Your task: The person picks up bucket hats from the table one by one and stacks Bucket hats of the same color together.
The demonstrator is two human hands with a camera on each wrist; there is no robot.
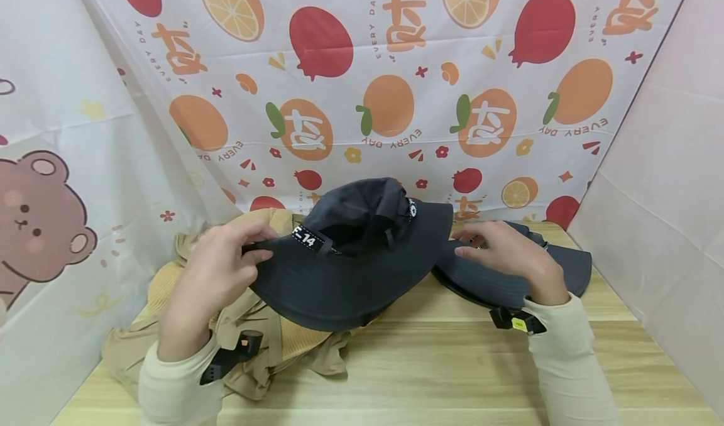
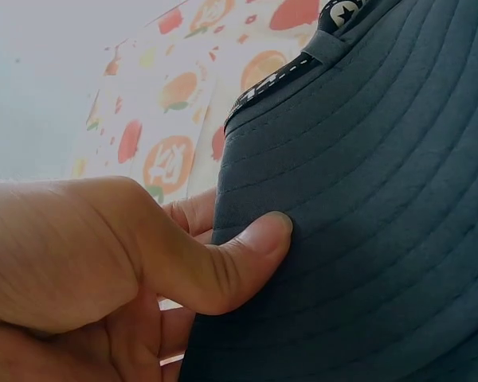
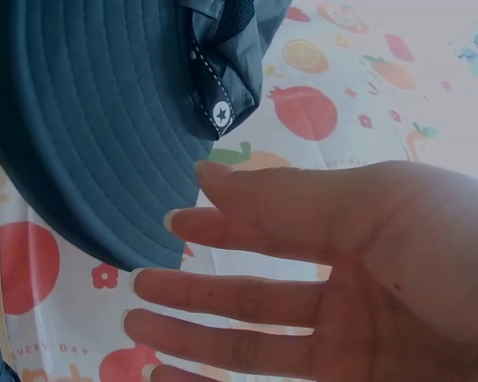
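A dark navy bucket hat with a wide stitched brim and a black lettered band is held up in the middle of the head view. My left hand pinches the left edge of its brim. In the left wrist view the thumb lies on top of the brim, with the other fingers behind it. My right hand is beside the brim's right edge. Its fingers are extended in the right wrist view, fingertips close to the brim and holding nothing.
A second dark hat lies on the wooden table, behind and under my right hand. Tan cloth items with yellowish woven parts are heaped at the left. A fruit-print curtain hangs behind, and a pale wall stands at the right.
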